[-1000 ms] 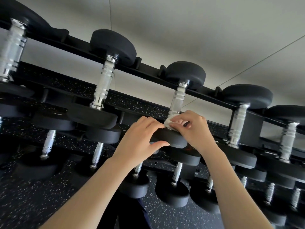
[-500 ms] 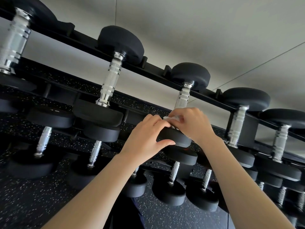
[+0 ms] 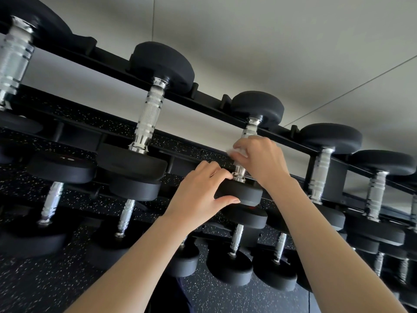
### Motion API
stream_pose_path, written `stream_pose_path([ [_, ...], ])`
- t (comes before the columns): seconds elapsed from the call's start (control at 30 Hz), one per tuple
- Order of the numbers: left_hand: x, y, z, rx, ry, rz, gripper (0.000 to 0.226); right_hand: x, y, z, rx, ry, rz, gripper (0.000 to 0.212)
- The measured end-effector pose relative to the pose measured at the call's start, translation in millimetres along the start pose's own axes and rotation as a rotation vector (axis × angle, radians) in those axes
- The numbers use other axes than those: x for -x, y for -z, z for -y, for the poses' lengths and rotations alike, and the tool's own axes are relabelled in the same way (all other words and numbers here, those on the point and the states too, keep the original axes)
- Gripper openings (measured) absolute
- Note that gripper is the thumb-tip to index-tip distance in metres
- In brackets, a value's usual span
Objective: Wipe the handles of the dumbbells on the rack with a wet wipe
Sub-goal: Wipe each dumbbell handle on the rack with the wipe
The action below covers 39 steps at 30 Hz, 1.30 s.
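Head view, looking up along the rack (image 3: 117, 71).

Hidden or unclear:
- Most of the wet wipe (image 3: 236, 152) is buried inside the right hand (image 3: 264, 161). Only a small crumpled white patch shows at the left of that hand.
- Middle of the handle (image 3: 250, 131) is covered by wipe and hand. Visible are a short chrome stretch above the hand and the chrome collar below it.
- Far-left dumbbell (image 3: 13, 59) is cut off by the frame edge.
- Lower rows of dumbbells (image 3: 230, 267) are dim, their detail hard to read.
- Both forearms run out of the frame at the bottom.

Wipe and fingers:
- Right fingers (image 3: 244, 143) are curled round the handle with the wipe pinched between them and the metal, at about mid-handle.
- Left hand (image 3: 198, 199) grips the near black head of the same dumbbell (image 3: 241, 193). Its fingers (image 3: 214, 171) are hooked over the head's upper face beside the collar, with the thumb along the rim below.
- This dumbbell sits on the top row, third from the left, with its far head resting on the upper rail.

Behind: pale wall (image 3: 293, 53). Below: speckled dark floor (image 3: 45, 279).
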<state>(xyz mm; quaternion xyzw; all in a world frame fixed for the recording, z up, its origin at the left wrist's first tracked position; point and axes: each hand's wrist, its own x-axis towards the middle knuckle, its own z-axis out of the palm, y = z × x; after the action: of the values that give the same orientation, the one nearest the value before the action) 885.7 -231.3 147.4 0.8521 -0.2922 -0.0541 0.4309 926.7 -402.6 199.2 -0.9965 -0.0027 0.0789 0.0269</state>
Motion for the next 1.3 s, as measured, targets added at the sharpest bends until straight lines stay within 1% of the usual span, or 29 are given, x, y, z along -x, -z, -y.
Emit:
stream_pose_path([
  [0.2, 1, 0, 0, 0.004, 0.01, 0.0, 0.048, -25, 2, -5, -0.003, -0.082, -0.161, 0.032],
  [0.4, 1, -1, -1, -0.006, 0.007, -0.011, 0.047, -25, -10, -5, -0.021, -0.109, -0.476, 0.028],
  [0.47, 1, -1, -1, -0.002, 0.008, -0.013, 0.047, -21, -14, -5, -0.059, -0.12, -0.525, 0.026],
  [0.63, 1, 0, -1, -0.004, -0.004, -0.008, 0.047, -13, -15, -9, -0.352, -0.214, -0.516, 0.02],
  [0.8, -1, 3, -5, -0.03, 0.0, 0.011, 0.047, 4, -11, -10, -0.475, -0.278, -0.369, 0.014],
  [0.9, -3, 6, -6, -0.067, -0.014, 0.055, 0.048, 22, -8, -10, -0.552, -0.322, -0.289, 0.009],
  [1.0, -5, 7, -10, -0.11, -0.028, 0.1, 0.051, 45, -2, -16, -0.62, -0.353, -0.356, 0.007],
  [1.07, -8, 6, -17, -0.175, -0.064, 0.104, 0.054, 61, 3, -25, -0.662, -0.416, -0.408, 0.007],
  [1.2, -19, -13, -49, -0.272, -0.167, 0.071, 0.056, 97, 13, -59, -0.711, -0.532, -0.525, 0.007],
  [1.3, -30, -40, -81, -0.278, -0.218, 0.106, 0.055, 122, 22, -93, -0.735, -0.601, -0.609, 0.007],
])
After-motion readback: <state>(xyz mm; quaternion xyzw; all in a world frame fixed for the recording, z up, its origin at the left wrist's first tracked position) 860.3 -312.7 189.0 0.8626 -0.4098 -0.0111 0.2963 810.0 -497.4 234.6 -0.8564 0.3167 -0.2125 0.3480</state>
